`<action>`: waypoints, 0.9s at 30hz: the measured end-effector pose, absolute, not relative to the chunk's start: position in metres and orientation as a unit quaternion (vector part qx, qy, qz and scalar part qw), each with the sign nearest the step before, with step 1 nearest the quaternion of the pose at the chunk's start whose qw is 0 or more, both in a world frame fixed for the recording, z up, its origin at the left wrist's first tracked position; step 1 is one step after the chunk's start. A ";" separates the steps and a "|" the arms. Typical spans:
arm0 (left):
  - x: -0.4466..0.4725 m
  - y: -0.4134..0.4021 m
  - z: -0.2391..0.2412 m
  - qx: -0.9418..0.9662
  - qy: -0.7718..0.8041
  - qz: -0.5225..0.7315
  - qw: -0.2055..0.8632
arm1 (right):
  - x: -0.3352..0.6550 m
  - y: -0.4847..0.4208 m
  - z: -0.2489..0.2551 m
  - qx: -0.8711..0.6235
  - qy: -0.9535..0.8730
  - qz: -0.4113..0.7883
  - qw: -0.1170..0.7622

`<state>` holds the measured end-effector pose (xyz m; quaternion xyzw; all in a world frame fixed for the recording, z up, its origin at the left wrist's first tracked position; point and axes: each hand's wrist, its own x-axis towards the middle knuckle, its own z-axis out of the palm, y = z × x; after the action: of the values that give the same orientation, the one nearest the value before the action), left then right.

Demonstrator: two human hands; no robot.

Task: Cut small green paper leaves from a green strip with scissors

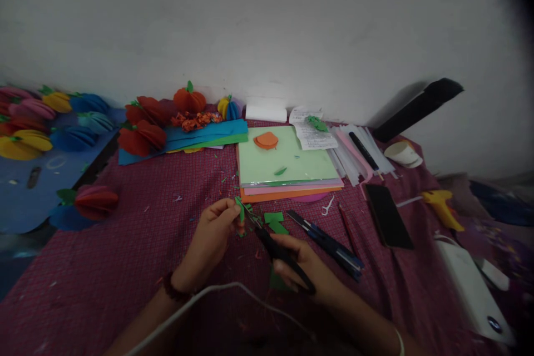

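Observation:
Between the thumb and fingers of my left hand (214, 232) is a small green paper piece (239, 208), shaped somewhat like a leaf. My right hand (301, 261) grips black-handled scissors (280, 253), whose blades point at the green piece's edge. Whether the blades touch the paper I cannot tell. Just past the scissors lie green paper scraps (275, 222) on the red checked cloth (167, 233). A dark blue box cutter (327, 242) rests right of the scraps. Some fingertips of both hands are hidden.
Beyond my hands lies a stack of coloured paper (287, 164) with an orange cutout (266, 140) on top. Paper pumpkins (144, 136) stand at the left. To the right are a phone (387, 216), a yellow glue gun (443, 208) and a tape roll (403, 154). A white cord (217, 287) crosses in front.

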<state>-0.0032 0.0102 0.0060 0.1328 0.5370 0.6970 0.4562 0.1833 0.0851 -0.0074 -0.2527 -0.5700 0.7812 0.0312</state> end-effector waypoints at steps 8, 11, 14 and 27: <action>0.001 0.008 0.013 0.155 0.542 0.695 0.446 | 0.182 0.100 -0.003 -0.279 -0.572 0.768 0.072; 0.000 0.007 0.014 0.158 0.531 0.703 0.446 | 0.180 0.104 0.000 -0.276 -0.608 0.739 0.089; -0.001 0.006 0.012 0.176 0.521 0.711 0.437 | 0.181 0.106 0.002 -0.259 -0.628 0.727 0.100; -0.004 0.010 0.006 0.209 0.530 0.709 0.415 | 0.190 0.113 0.015 -0.164 -0.598 0.772 0.140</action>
<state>-0.0036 0.0099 0.0055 0.2093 0.5297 0.7094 0.4153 0.1900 0.1127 0.0153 -0.1636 -0.5978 0.7723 0.1397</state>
